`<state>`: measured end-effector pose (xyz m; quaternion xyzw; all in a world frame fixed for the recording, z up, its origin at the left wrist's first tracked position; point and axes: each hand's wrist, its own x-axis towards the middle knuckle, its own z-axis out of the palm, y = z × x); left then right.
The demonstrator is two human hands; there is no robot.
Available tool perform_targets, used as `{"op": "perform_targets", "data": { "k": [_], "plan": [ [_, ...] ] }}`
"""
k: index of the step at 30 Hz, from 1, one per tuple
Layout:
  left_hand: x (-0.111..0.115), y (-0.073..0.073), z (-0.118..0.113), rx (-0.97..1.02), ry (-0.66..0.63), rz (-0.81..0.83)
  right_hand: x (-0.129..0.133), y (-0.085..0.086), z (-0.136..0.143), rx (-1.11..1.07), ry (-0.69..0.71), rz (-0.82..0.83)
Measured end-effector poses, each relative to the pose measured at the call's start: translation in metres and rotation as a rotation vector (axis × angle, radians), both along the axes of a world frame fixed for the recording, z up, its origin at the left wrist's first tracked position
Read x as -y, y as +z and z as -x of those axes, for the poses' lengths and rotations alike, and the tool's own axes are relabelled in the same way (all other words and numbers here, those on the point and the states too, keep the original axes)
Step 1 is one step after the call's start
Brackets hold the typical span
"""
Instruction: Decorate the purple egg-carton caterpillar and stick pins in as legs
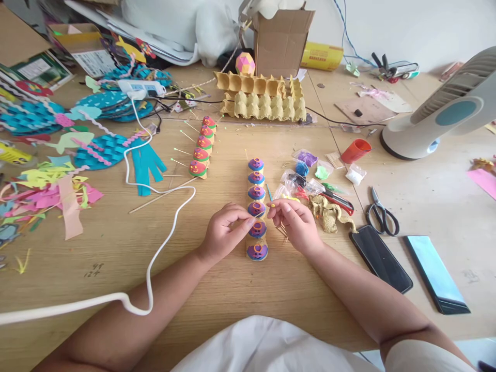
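My left hand (223, 231) is closed in a pinch on a thin toothpick-like stick, whose tip points toward my right hand. Between the thumb and fingertips of my right hand (296, 223) is a small yellow clay ball (273, 205). Below and between both hands stands a strip of egg-carton cups (256, 251), covered in purple and blue clay with orange rings. One pale stick with a yellow tip (246, 154) rises at its far end. A second strip in red and green clay (203, 142) lies farther left, with several yellow-tipped sticks along its side.
Clay packets (306, 157), a red cutter (339, 201), torn carton pieces (329, 213), scissors (382, 214) and a black phone (382, 258) lie to the right. A white cable (170, 230) crosses the left side. Egg cartons (269, 107) and a fan (445, 111) stand behind.
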<state>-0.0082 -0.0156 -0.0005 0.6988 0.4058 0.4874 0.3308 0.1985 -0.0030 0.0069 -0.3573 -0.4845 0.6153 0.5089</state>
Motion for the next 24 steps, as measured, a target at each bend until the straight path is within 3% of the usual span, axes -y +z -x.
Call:
{"op": "perform_targets", "data": {
  "k": [12, 24],
  "plan": [
    [0.0014, 0.0016, -0.0001, 0.014, -0.023, 0.074, -0.002, 0.0018, 0.0037, -0.084, 0.004, 0.173],
    [0.0016, 0.0003, -0.0012, 0.032, -0.013, 0.109, -0.0031, 0.0058, 0.0032, -0.098, 0.018, 0.196]
  ]
}}
